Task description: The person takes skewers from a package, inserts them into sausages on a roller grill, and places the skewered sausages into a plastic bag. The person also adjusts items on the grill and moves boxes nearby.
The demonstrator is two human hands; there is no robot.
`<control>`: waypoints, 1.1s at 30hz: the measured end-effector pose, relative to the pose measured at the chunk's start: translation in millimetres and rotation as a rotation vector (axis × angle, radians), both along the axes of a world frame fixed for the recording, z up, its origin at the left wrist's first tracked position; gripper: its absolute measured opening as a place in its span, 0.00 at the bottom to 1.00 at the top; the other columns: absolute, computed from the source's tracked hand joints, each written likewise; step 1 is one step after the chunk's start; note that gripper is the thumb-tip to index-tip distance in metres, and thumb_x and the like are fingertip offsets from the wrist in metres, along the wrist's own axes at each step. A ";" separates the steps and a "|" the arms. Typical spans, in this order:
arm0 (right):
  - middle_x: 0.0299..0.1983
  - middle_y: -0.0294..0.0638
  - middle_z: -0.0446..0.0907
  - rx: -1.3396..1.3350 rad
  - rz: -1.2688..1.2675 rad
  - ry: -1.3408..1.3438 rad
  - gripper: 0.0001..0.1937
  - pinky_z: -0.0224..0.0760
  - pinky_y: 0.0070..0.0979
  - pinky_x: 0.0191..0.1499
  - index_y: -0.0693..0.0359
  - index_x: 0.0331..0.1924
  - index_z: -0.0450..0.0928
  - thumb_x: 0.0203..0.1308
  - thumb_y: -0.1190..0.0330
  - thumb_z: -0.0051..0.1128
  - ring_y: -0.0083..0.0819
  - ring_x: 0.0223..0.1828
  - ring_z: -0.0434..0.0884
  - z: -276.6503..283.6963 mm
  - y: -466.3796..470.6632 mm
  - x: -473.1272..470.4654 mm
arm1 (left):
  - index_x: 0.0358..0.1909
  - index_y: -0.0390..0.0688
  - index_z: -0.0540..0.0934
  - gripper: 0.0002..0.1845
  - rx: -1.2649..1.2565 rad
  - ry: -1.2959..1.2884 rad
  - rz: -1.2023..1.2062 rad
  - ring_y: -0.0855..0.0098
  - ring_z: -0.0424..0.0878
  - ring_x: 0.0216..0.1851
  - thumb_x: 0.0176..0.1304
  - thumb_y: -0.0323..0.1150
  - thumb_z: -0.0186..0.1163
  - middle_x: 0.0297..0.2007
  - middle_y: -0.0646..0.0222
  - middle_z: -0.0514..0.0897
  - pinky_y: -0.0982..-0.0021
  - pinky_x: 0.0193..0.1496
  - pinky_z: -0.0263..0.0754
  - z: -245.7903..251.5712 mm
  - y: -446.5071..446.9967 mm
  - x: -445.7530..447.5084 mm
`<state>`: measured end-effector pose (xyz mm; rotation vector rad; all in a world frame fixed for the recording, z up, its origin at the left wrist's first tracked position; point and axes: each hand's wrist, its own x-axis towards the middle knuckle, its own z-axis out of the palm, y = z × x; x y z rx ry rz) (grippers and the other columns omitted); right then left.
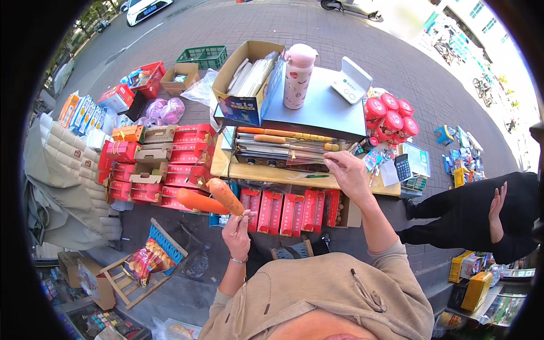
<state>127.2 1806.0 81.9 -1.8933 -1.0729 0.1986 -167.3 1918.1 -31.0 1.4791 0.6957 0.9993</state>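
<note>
My left hand (237, 233) grips the sticks of two sausages, a browned one (226, 196) and a smoother orange-red one (201, 201), fanned apart at their tops. Over the right end of a roller grill (272, 148), my right hand (347, 172) has its thumb and fingertips close together; whether something thin is between them, I cannot tell. More sausages (272, 139) lie along the grill rollers. Behind the grill, on a flat metal top (325, 102), stand a pink bottle (298, 76), a cardboard box of white paper bags (250, 80) and a white payment device (352, 80).
A green pen (316, 176) and a calculator (402, 166) rest on the wooden table (263, 172). Red gift boxes (189, 170) are stacked to the left, others below the table. A person in black (467, 212) stands at right. A small wooden chair (144, 267) holds a bag.
</note>
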 end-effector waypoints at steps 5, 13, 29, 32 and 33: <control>0.39 0.47 0.84 0.069 0.100 -0.115 0.09 0.77 0.27 0.40 0.65 0.43 0.83 0.62 0.70 0.62 0.36 0.35 0.85 26.9 62.9 -2.8 | 0.45 0.31 0.81 0.07 0.134 -0.045 0.160 0.73 0.83 0.42 0.70 0.22 0.55 0.40 0.62 0.86 0.74 0.47 0.78 5.6 67.2 -22.4; 0.65 0.47 0.68 0.081 0.668 -0.487 0.30 0.54 0.49 0.71 0.59 0.64 0.68 0.62 0.54 0.59 0.49 0.70 0.63 -88.8 236.4 -152.3 | 0.46 0.30 0.79 0.09 0.126 0.030 0.352 0.70 0.85 0.42 0.72 0.24 0.52 0.39 0.60 0.85 0.72 0.47 0.81 8.3 98.5 -57.2; 0.63 0.58 0.67 -0.183 0.320 -0.787 0.15 0.48 0.47 0.74 0.74 0.38 0.79 0.46 0.72 0.59 0.54 0.71 0.59 -137.1 143.7 -91.5 | 0.44 0.30 0.79 0.07 0.011 0.076 0.153 0.67 0.85 0.42 0.71 0.21 0.53 0.39 0.59 0.84 0.71 0.46 0.82 -2.4 27.2 -41.0; 0.56 0.55 0.72 -0.221 0.170 -0.742 0.16 0.56 0.45 0.69 0.73 0.40 0.77 0.47 0.72 0.58 0.52 0.65 0.65 -151.4 128.8 -76.0 | 0.44 0.30 0.79 0.07 0.001 0.060 0.081 0.68 0.86 0.41 0.70 0.20 0.53 0.39 0.58 0.85 0.71 0.46 0.82 1.7 17.5 -18.0; 0.53 0.53 0.73 -0.279 0.176 -0.630 0.16 0.59 0.45 0.66 0.72 0.41 0.76 0.47 0.72 0.58 0.51 0.61 0.68 -158.8 125.6 -72.4 | 0.44 0.30 0.79 0.07 -0.002 0.057 0.058 0.67 0.86 0.41 0.70 0.20 0.53 0.39 0.58 0.85 0.70 0.46 0.82 2.5 15.1 -12.0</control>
